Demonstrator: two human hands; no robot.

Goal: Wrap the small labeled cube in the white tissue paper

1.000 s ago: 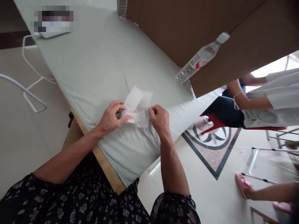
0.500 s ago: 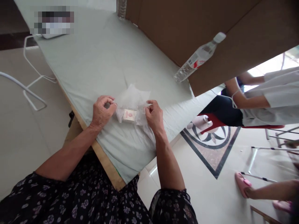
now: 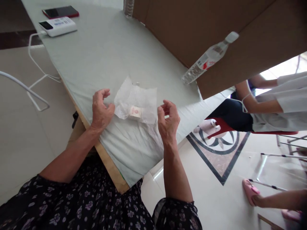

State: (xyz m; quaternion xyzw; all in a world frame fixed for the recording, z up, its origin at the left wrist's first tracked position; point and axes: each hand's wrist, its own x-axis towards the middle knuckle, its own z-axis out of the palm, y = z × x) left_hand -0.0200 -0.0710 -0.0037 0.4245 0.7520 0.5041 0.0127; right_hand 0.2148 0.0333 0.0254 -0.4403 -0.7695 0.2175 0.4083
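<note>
Between left hand [image 3: 100, 108] and right hand [image 3: 168, 122], on the table's pale cloth [image 3: 107, 57]: crumpled clear wrapper [image 3: 141, 97] over a small packet [image 3: 135, 111]. Both half-curled, fingers apart, gripping nothing, just beside its edges.

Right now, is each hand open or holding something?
Left hand: open, empty, beside the paper.
Right hand: open, empty, beside it.

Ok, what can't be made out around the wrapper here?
Head view:
Small packet: print too small, veiled by the translucent wrapper.
Far bottle: cut off by the top edge.
Seated person: upper body hidden behind the cardboard.
Power bank display: too small to read.
</note>
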